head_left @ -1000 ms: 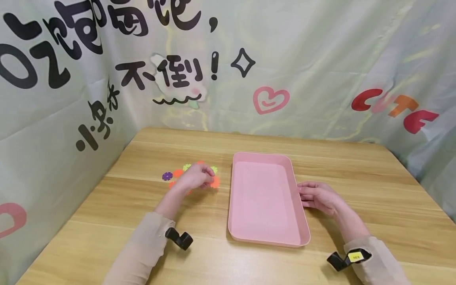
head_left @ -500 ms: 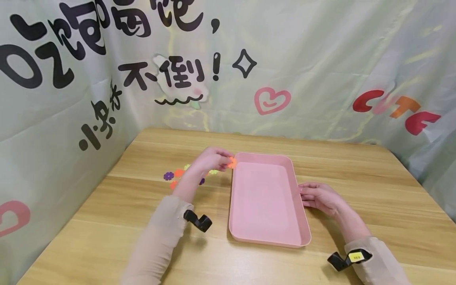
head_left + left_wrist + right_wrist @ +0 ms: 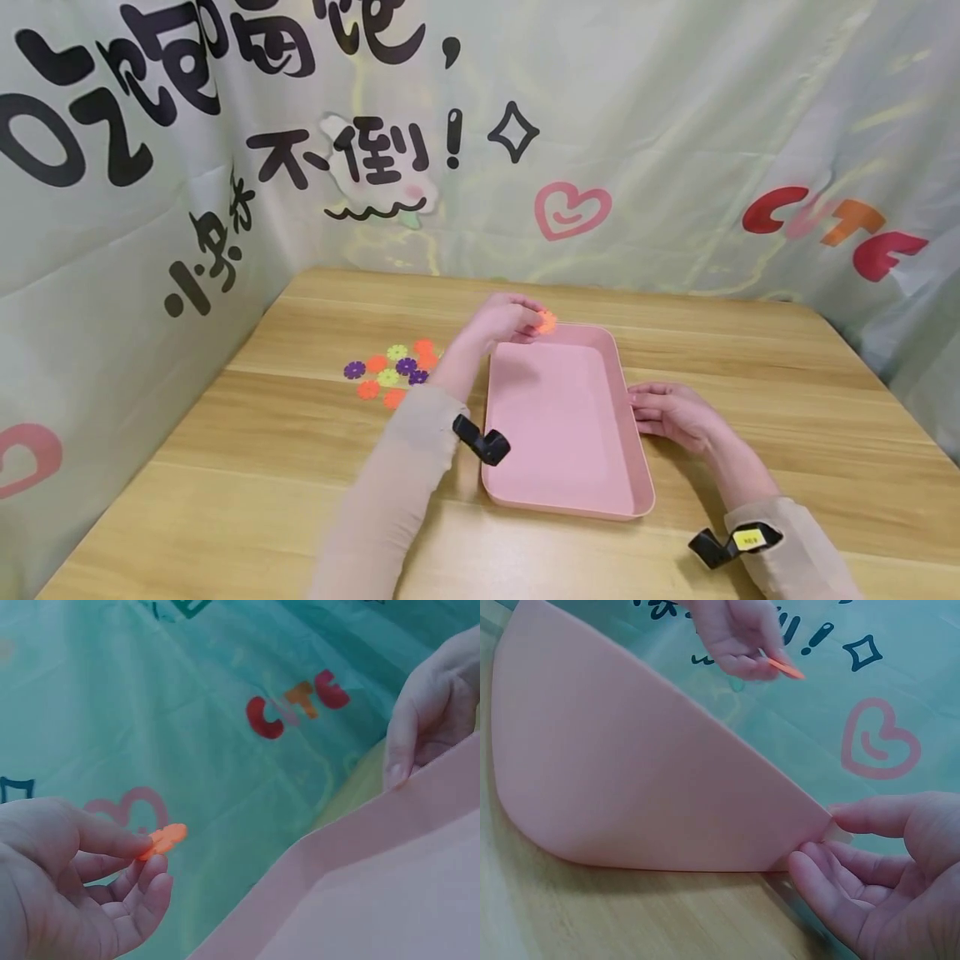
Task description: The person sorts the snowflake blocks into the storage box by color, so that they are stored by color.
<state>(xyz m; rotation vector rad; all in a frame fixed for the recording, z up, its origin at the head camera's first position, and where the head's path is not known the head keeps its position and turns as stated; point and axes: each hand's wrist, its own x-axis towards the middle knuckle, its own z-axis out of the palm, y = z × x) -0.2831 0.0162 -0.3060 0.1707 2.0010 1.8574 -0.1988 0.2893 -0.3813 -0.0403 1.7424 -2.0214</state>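
My left hand (image 3: 506, 321) pinches an orange flower-shaped plastic disc (image 3: 547, 322) between thumb and fingers, above the far edge of the pink tray (image 3: 562, 417). In the left wrist view the orange disc (image 3: 165, 840) sticks out past the fingertips. My right hand (image 3: 675, 415) holds the tray at its right side. In the right wrist view, one digit of the right hand (image 3: 900, 877) sits at the rim and other fingers bend against the outer wall, low down. Several orange, purple and yellow-green discs lie left of the tray, among them a purple disc (image 3: 355, 369).
The tray stands on a wooden table (image 3: 225, 467), long side pointing away from me. A printed curtain (image 3: 660, 150) with lettering rises behind the table and along both sides. Black cameras are strapped to the sleeves; the left sleeve (image 3: 405, 467) partly covers the loose discs and the tray's left edge.
My left hand has lifted the orange disc from the loose discs and carried it right and away to the tray's far edge. The right hand and tray stay in place.
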